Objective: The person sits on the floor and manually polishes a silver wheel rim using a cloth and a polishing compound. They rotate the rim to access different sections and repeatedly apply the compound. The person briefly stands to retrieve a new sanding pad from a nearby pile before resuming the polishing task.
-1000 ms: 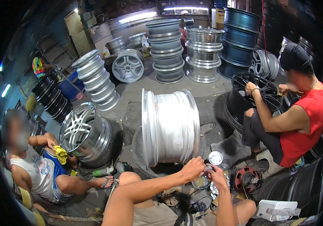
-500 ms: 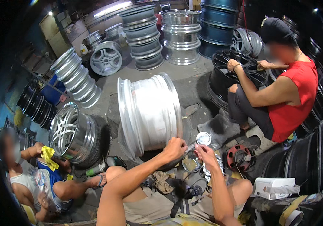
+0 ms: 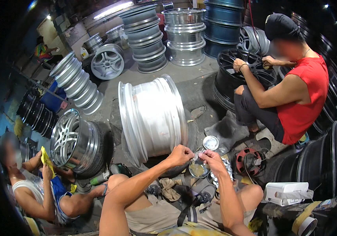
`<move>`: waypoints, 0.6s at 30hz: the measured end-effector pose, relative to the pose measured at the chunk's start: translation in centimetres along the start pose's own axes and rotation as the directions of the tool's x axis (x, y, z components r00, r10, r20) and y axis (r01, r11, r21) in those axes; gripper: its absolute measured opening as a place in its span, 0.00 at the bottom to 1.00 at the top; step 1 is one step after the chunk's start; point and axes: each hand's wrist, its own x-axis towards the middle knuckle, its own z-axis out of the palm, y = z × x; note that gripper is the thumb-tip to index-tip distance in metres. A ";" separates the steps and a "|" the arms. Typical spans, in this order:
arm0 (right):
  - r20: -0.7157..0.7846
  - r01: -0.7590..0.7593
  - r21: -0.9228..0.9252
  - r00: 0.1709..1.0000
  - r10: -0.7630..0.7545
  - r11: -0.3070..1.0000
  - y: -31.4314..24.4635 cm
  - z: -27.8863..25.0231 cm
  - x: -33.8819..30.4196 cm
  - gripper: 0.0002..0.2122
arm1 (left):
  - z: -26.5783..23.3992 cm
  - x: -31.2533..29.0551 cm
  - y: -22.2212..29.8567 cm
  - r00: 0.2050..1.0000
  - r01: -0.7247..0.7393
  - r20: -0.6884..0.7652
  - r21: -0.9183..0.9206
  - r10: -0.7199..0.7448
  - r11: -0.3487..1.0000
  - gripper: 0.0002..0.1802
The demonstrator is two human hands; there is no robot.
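My left hand (image 3: 181, 155) and my right hand (image 3: 212, 160) face each other with fingertips pinched. A small pale scrap shows between them, too small to make out. Just in front of my knees lies a large silver wheel rim (image 3: 152, 116) on its side, whitish over its barrel. Beyond my right hand sits a round tin (image 3: 210, 142) with pale grey contents. Under my hands is a shallow round dish (image 3: 198, 170) with yellowish contents. Crumpled foil (image 3: 227, 167) lies beside my right wrist.
At right a person in red (image 3: 302, 100) works on a black rim (image 3: 247, 74); at left another holds a yellow cloth (image 3: 47, 162) beside a chrome rim (image 3: 68, 137). Stacked rims (image 3: 145, 39) stand behind. A red reel (image 3: 248, 162) and white box (image 3: 286, 193) lie to the right.
My hands have drawn slightly closer, with a pale scrap now visible between them. The person at left has brought both hands to the yellow cloth. The whole view has shifted slightly.
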 end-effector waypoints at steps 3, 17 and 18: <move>-0.013 0.022 0.088 1.000 -0.021 0.996 0.1 0.4 0.1 0.05 | 0.6 0.3 -1.4 0.993 0.109 0.063 -0.183 -0.099 0.977 0.13; 0.007 0.178 -0.166 0.984 -0.179 0.970 3.0 2.8 1.7 0.06 | 4.5 -2.4 -13.0 0.875 0.271 0.466 -0.247 -0.131 0.930 0.32; -0.031 0.202 -0.173 0.977 -0.210 0.964 3.0 2.6 1.8 0.06 | 5.2 -3.0 -14.0 0.853 0.232 0.484 -0.013 -0.197 0.973 0.34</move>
